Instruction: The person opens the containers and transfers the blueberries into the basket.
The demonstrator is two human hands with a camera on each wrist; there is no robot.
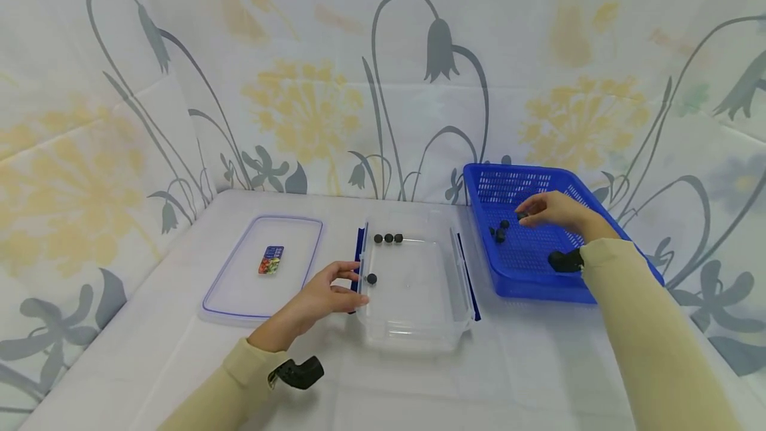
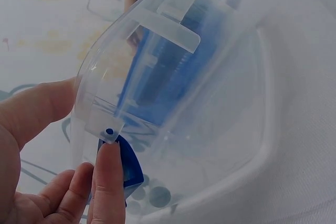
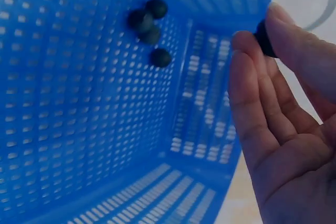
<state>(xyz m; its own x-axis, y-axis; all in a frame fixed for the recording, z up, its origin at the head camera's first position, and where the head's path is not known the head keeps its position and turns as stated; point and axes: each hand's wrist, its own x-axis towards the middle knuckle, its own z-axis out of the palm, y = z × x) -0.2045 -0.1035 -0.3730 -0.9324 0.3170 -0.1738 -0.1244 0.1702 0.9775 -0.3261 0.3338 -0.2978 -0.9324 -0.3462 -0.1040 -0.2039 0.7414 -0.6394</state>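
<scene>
A clear plastic container (image 1: 413,285) with blue side latches stands in the middle of the table. My left hand (image 1: 326,292) grips its left wall, thumb at the rim and fingers beside the blue latch (image 2: 130,163). Inside, three small black balls (image 1: 389,238) line the far end, and a single ball (image 1: 372,279) lies near the left wall. Over the blue basket (image 1: 541,288), my right hand (image 1: 559,213) pinches another black ball (image 3: 265,39) between thumb and fingertips. Several more balls (image 3: 160,57) lie on the basket's perforated floor.
Left of the container, a clear lid (image 1: 293,235) with a blue edge lies flat, a colourful label (image 1: 272,261) on it. The basket stands close by on the container's right. A flower-patterned cloth (image 1: 413,105) hangs behind the white-covered table (image 1: 407,391).
</scene>
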